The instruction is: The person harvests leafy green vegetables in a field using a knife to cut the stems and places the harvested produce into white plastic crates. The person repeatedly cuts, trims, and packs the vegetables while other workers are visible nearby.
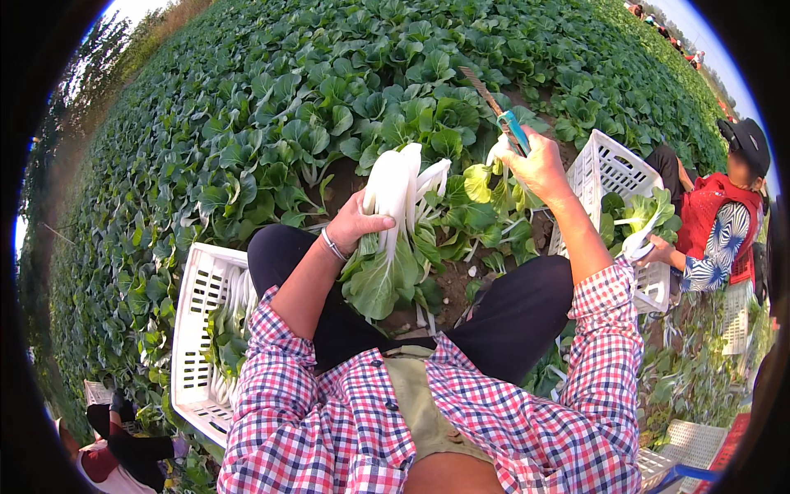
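Note:
Upside down in my left hand [353, 227] is a bunch of bok choy [390, 185], its white stalks up and its green leaves hanging over the soil. A bracelet circles that wrist. My right hand [538, 165] grips a knife [514, 133] by its teal handle; the rusty blade points up and away to the left. Some yellowed bok choy leaves [480, 183] hang just below the right hand, and a pale stalk shows at its fingers. Between my knees, loose leaves lie on brown soil [455, 285].
A white plastic crate [188, 346] at my left holds bok choy [231, 327]. Another white crate [594, 176] stands at right, where a co-worker in a red vest [710, 210] holds bok choy. Dense growing bok choy [296, 111] spreads ahead. Another person [117, 444] is at lower left.

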A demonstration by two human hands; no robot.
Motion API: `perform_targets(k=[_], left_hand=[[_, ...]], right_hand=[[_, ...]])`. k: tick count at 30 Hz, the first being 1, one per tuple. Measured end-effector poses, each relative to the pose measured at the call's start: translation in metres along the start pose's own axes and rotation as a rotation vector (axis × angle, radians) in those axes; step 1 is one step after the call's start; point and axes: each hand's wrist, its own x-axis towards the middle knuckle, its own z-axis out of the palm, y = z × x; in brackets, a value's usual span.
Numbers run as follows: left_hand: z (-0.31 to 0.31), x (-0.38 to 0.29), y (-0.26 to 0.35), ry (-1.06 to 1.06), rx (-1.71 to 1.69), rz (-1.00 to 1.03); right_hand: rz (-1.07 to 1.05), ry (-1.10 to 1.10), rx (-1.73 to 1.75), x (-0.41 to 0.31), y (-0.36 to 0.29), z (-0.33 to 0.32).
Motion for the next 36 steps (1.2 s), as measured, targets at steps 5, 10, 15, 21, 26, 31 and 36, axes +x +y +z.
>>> perform_targets(k=[5,10,15,21,26,31,36], left_hand=[[0.017,0.005,-0.006,-0.014,-0.194,0.024],[0.031,0.0,-0.015,-0.028,-0.274,0.059],[0.03,-0.004,-0.021,-0.004,-0.069,0.158],[0.035,-0.011,-0.022,-0.016,0.082,0.422],[0.02,-0.018,-0.015,0.034,-0.073,0.285],[0.0,-0.026,0.001,0.058,-0.373,0.268],[-0.01,-0.026,0.004,0.174,-0.566,0.267]], right_hand=[[0.279,-0.184,0.56,-0.011,-0.031,0.031],[0.423,-0.227,0.761,-0.018,-0.043,0.053],[0.386,-0.264,0.738,-0.008,-0.038,0.062],[0.419,-0.098,0.736,0.002,-0.046,0.089],[0.432,-0.302,0.874,0.01,-0.051,0.101],[0.316,-0.257,1.035,0.019,-0.054,0.098],[0.252,-0.291,0.883,0.002,-0.051,0.073]])
